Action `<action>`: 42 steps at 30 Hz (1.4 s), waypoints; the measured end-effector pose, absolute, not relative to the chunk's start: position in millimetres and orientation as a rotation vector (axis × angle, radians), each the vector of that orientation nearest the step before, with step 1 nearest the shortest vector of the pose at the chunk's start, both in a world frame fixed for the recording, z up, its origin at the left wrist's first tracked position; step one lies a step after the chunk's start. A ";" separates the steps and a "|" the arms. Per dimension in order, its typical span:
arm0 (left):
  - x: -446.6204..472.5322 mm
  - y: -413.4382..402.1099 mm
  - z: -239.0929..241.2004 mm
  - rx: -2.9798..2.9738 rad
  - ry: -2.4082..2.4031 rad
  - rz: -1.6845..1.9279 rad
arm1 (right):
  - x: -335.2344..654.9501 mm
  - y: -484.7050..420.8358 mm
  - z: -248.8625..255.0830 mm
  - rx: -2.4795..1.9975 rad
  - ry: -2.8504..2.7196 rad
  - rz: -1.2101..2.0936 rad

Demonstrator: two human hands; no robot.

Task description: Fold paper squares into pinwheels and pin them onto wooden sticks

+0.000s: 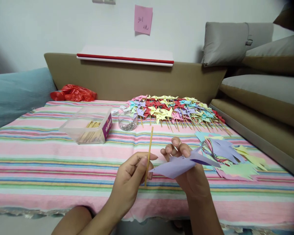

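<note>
My left hand (134, 171) pinches a thin wooden stick (150, 147), held nearly upright between thumb and forefinger. Just to its right, my right hand (189, 169) holds a purple paper pinwheel head (176, 165) with folded blades, its fingers curled behind and above the paper. One paper point reaches close to the stick; whether they touch I cannot tell. Beyond my hands stand a clear plastic box (74, 125) of wooden sticks (90, 130) and a round clear container (127, 122) with small metal pins in it.
Many finished paper pinwheels (161, 112) lie at the back of the striped cloth (51, 173). Loose cut paper sheets (227, 153) are piled at the right. A red plastic bag (74, 93) lies back left; grey cushions (264, 86) are stacked on the right.
</note>
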State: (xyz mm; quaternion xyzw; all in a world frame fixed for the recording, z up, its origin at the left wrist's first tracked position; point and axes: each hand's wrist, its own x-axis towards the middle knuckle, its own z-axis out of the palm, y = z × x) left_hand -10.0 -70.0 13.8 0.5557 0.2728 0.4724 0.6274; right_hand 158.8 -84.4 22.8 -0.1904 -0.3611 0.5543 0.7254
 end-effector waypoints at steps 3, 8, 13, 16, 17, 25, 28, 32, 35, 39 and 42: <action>-11.7 -68.1 10.3 1.169 0.590 1.079 | 160.1 -86.2 23.6 -0.430 -0.803 1.239; -9.4 -68.9 17.3 1.093 0.527 1.049 | 160.1 -85.2 23.2 -0.425 -0.811 1.265; -7.7 -68.3 26.7 1.077 0.567 1.160 | 162.1 -83.5 19.6 -0.403 -0.810 1.247; -9.1 -66.8 27.7 1.088 0.645 1.274 | 164.2 -84.0 18.3 -0.371 -0.809 1.253; -10.0 -66.2 27.6 1.088 0.642 1.282 | 164.6 -84.3 18.0 -0.362 -0.817 1.257; -17.4 -67.5 25.2 1.295 0.499 1.299 | 164.3 -83.0 15.1 -0.338 -0.896 1.312; -21.2 -68.5 24.0 1.542 0.454 1.215 | 163.2 -81.6 14.9 -0.334 -0.889 1.329; -28.2 -67.1 22.5 1.841 0.461 1.075 | 161.8 -79.6 14.7 -0.360 -0.834 1.311; -30.9 -68.2 24.0 1.954 0.467 0.943 | 161.5 -78.8 15.7 -0.370 -0.832 1.316; -26.0 -75.3 25.9 1.837 0.382 0.880 | 160.4 -81.1 23.1 -0.399 -0.858 1.327; -19.5 -81.1 24.4 1.639 0.335 0.846 | 158.8 -85.4 30.7 -0.428 -0.912 1.293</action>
